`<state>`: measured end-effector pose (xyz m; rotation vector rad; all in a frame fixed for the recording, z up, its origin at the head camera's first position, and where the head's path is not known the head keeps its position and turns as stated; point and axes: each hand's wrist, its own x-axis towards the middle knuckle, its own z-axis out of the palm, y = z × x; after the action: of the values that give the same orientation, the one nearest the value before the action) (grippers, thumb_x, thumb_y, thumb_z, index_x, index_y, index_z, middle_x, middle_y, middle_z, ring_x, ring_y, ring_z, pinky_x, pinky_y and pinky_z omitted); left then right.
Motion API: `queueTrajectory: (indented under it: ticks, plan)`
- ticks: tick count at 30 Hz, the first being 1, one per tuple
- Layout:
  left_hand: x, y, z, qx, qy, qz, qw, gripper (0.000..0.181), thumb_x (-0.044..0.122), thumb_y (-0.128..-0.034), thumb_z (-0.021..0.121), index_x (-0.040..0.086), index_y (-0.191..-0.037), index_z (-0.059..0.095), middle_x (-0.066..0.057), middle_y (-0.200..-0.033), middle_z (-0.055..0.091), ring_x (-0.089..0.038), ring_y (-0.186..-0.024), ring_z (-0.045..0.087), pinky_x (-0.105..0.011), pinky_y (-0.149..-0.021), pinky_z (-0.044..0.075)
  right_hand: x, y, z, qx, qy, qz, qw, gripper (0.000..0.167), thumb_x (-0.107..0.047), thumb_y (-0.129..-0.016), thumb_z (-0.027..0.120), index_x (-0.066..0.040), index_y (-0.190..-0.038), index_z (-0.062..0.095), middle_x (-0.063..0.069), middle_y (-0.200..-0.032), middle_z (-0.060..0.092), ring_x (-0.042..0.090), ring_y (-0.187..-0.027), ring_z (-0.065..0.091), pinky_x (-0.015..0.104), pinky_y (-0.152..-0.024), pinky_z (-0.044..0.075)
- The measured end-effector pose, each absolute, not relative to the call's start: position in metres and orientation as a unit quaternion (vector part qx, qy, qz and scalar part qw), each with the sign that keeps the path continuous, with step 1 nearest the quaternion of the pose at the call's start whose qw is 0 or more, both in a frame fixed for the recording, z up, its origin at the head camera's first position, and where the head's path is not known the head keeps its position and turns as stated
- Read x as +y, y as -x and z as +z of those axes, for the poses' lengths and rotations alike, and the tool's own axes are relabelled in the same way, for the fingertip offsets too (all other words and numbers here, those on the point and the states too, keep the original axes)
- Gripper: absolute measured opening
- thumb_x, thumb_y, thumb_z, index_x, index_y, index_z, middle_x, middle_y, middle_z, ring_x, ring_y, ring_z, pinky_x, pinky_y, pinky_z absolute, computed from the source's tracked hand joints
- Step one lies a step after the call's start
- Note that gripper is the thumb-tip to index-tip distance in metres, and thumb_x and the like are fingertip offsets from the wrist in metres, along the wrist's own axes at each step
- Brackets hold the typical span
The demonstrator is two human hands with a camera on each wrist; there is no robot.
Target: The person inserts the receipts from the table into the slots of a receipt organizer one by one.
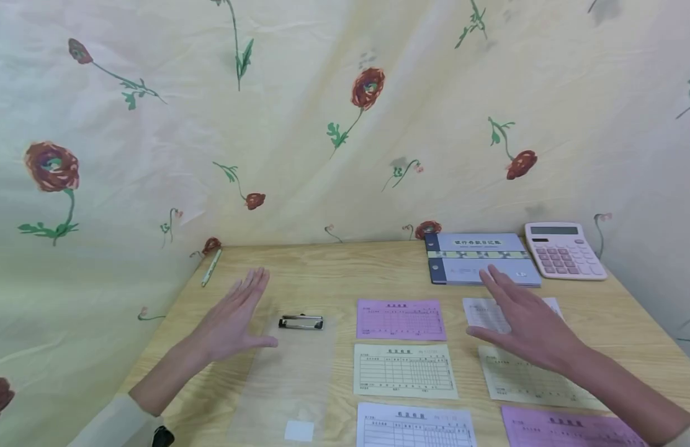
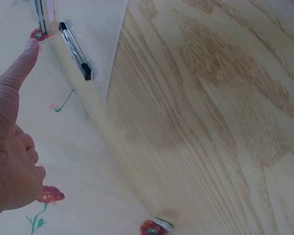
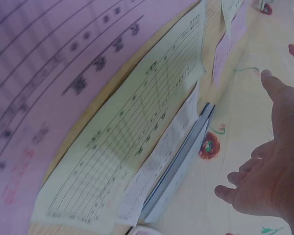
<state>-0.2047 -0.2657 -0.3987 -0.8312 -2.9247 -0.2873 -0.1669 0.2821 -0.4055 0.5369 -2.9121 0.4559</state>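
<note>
My left hand (image 1: pixel 230 320) hovers above the table with its fingers extended and the thumb apart, holding nothing. Below it lies a clear clipboard (image 1: pixel 283 385) with a metal clip (image 1: pixel 301 322) at its far end. My right hand (image 1: pixel 526 323), likewise spread and holding nothing, is raised over the right column of printed forms. That column has a white form (image 1: pixel 479 313), partly hidden by the hand, a pale green form (image 1: pixel 518 380) and a purple form (image 1: pixel 568 428). Left of it runs another column: a purple form (image 1: pixel 401 321), a pale green form (image 1: pixel 404 371) and a white form (image 1: pixel 414 425).
A blue-grey ledger book (image 1: pixel 479 254) lies at the back right, beside a pink-and-white calculator (image 1: pixel 563 251). At the back left corner is a pen (image 1: pixel 211 268). Flower-printed cloth (image 1: pixel 300 124) hangs behind and beside the wooden table (image 1: pixel 322 267).
</note>
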Motion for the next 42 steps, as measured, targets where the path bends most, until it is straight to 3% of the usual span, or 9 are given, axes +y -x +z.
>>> queueTrajectory:
  ticks: [6, 9, 13, 21, 27, 32, 35, 40, 42]
  plan:
    - [-0.259, 0.209, -0.406, -0.95, 0.256, -0.178, 0.009, 0.134, 0.041, -0.0794, 0.094, 0.004, -0.17, 0.002, -0.013, -0.176, 0.0, -0.035, -0.162, 0.006, -0.059, -0.126, 0.016, 0.261, 0.182, -0.406, -0.961, -0.178, 0.203, 0.057, 0.111, -0.058, -0.093, 0.077, 0.001, -0.167, 0.02, 0.03, -0.17, 0.024, 0.058, -0.145, 0.036, 0.072, -0.112, 0.035]
    - [-0.256, 0.21, -0.412, -0.945, 0.257, -0.201, -0.003, 0.133, 0.037, -0.0801, 0.094, 0.007, -0.17, 0.001, -0.01, -0.177, -0.001, -0.035, -0.162, 0.007, -0.061, -0.124, 0.021, 0.251, 0.191, -0.41, -0.951, -0.168, 0.255, 0.046, 0.103, -0.051, -0.095, 0.078, 0.004, -0.165, 0.027, 0.032, -0.165, 0.032, 0.057, -0.145, 0.038, 0.071, -0.113, 0.036]
    - [-0.252, 0.213, -0.419, -0.937, 0.266, -0.226, -0.018, 0.13, 0.034, -0.0813, 0.093, 0.009, -0.171, 0.002, -0.01, -0.176, 0.002, -0.034, -0.161, 0.011, -0.06, -0.122, 0.026, 0.239, 0.2, -0.418, -0.935, -0.139, 0.324, 0.032, 0.088, -0.04, -0.096, 0.079, 0.004, -0.16, 0.038, 0.032, -0.156, 0.047, 0.056, -0.136, 0.05, 0.068, -0.106, 0.046]
    - [-0.247, 0.219, -0.43, -0.924, 0.287, -0.249, -0.034, 0.109, 0.022, -0.0885, 0.088, 0.012, -0.171, 0.017, -0.013, -0.173, 0.02, -0.034, -0.154, 0.032, -0.052, -0.121, 0.033, 0.229, 0.213, -0.428, -0.914, -0.108, 0.392, 0.011, 0.071, -0.024, -0.097, 0.08, 0.008, -0.152, 0.048, 0.032, -0.147, 0.056, 0.051, -0.125, 0.062, 0.06, -0.101, 0.053]
    - [-0.243, 0.224, -0.435, -0.914, 0.33, -0.236, 0.005, 0.082, 0.015, -0.0945, 0.082, -0.002, -0.162, 0.038, -0.018, -0.163, 0.04, -0.035, -0.142, 0.05, -0.048, -0.112, 0.045, 0.222, 0.221, -0.431, -0.903, -0.096, 0.419, -0.007, 0.063, -0.016, -0.096, 0.08, 0.011, -0.147, 0.053, 0.03, -0.138, 0.063, 0.041, -0.114, 0.067, 0.051, -0.095, 0.058]
    - [-0.238, 0.23, -0.441, -0.912, 0.344, -0.224, 0.014, 0.069, 0.016, -0.0958, 0.08, -0.001, -0.155, 0.05, -0.015, -0.154, 0.052, -0.033, -0.134, 0.059, -0.046, -0.105, 0.053, 0.216, 0.225, -0.435, -0.903, -0.083, 0.421, -0.004, 0.056, -0.007, -0.095, 0.078, 0.012, -0.143, 0.056, 0.028, -0.131, 0.066, 0.03, -0.103, 0.068, 0.039, -0.085, 0.058]
    - [-0.236, 0.233, -0.444, -0.911, 0.352, -0.215, 0.02, 0.064, 0.016, -0.095, 0.081, 0.001, -0.152, 0.056, -0.015, -0.15, 0.058, -0.026, -0.114, 0.072, -0.042, -0.098, 0.058, 0.214, 0.227, -0.438, -0.904, -0.08, 0.42, 0.0, 0.055, -0.003, -0.094, 0.078, 0.014, -0.142, 0.057, 0.027, -0.127, 0.068, 0.028, -0.1, 0.068, 0.036, -0.083, 0.058]
    - [-0.235, 0.234, -0.449, -0.906, 0.382, -0.173, 0.064, 0.055, 0.016, -0.0926, 0.083, 0.003, -0.144, 0.065, -0.016, -0.132, 0.07, -0.009, -0.081, 0.069, -0.03, -0.079, 0.062, 0.211, 0.228, -0.441, -0.905, -0.078, 0.418, 0.005, 0.052, -0.001, -0.094, 0.078, 0.014, -0.139, 0.058, 0.025, -0.122, 0.07, 0.028, -0.099, 0.068, 0.038, -0.085, 0.059]
    - [-0.234, 0.235, -0.451, -0.904, 0.389, -0.161, 0.073, 0.052, 0.015, -0.0924, 0.084, 0.004, -0.141, 0.068, -0.016, -0.127, 0.073, -0.007, -0.08, 0.069, -0.027, -0.074, 0.061, 0.21, 0.229, -0.443, -0.905, -0.079, 0.417, 0.007, 0.05, -0.001, -0.094, 0.078, 0.014, -0.138, 0.059, 0.024, -0.121, 0.07, 0.028, -0.1, 0.068, 0.037, -0.085, 0.059]
